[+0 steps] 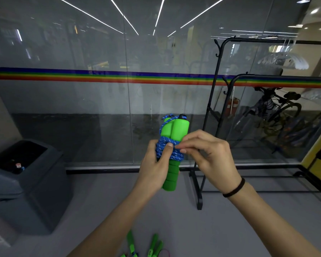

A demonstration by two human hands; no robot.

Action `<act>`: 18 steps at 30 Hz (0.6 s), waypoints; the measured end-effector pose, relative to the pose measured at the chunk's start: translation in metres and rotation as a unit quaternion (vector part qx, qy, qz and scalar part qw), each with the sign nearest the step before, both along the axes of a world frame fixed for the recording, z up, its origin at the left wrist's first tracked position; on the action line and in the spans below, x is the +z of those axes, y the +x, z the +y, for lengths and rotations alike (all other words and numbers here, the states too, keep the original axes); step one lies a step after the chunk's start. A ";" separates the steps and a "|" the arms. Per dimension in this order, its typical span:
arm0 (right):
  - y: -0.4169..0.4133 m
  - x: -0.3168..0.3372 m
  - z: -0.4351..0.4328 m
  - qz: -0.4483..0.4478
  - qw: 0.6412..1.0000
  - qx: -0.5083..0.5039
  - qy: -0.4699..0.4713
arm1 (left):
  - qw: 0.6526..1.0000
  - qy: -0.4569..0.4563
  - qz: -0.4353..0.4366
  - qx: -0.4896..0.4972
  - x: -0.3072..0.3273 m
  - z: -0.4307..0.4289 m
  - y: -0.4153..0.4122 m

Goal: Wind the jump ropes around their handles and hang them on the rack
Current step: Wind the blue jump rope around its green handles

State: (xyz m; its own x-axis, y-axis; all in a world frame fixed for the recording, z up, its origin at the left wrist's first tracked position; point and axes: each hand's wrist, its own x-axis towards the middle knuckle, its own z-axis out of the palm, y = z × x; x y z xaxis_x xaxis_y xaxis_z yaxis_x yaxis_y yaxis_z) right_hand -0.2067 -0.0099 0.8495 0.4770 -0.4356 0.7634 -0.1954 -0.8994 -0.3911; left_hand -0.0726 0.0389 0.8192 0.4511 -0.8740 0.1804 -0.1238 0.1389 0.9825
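A jump rope with two green handles (pixel 175 130) is held upright in front of me, its blue rope (pixel 168 151) coiled several times around the middle of the handles. My left hand (pixel 154 171) grips the handles from the left, thumb pressed on the coils. My right hand (pixel 209 154) pinches the blue rope at the right side of the coils. The black rack (pixel 217 101) stands to the right, beyond my hands. More green jump rope handles (pixel 154 245) lie on the floor at the bottom edge.
A dark grey bin (pixel 26 182) sits at the left. A glass wall with a rainbow stripe (pixel 100 76) runs behind. Clear hangers (pixel 283 61) hang on the rack's upper bar. Bicycles (pixel 278 112) stand behind the glass at right.
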 end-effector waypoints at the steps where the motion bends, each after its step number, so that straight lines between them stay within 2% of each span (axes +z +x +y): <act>1: -0.001 0.000 -0.001 0.014 1.000 0.009 0.000 | 1.000 0.003 -0.009 0.001 -0.001 0.001 0.001; 4: -0.003 0.000 -0.004 0.045 0.999 0.025 0.003 | 0.999 0.003 -0.054 0.006 -0.004 0.004 0.002; 9: 0.000 0.000 -0.007 0.044 0.997 -0.014 0.054 | 0.993 -0.010 -0.118 0.028 -0.003 0.006 0.001; 14: 0.003 -0.003 -0.008 0.033 0.999 -0.006 0.040 | 0.985 0.005 -0.168 0.031 0.001 0.008 0.003; 18: 0.007 -0.003 -0.012 0.088 0.996 -0.016 0.021 | 0.981 0.025 -0.188 0.032 0.000 0.008 0.004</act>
State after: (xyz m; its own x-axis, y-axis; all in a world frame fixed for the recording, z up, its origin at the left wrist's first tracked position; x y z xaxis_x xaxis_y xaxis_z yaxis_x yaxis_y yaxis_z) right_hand -0.1995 -0.0223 0.8460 0.5862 -0.4833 0.6503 -0.2931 -0.8748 -0.3859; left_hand -0.0688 0.0472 0.8197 0.4144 -0.8583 0.3026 -0.4863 0.0722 0.8708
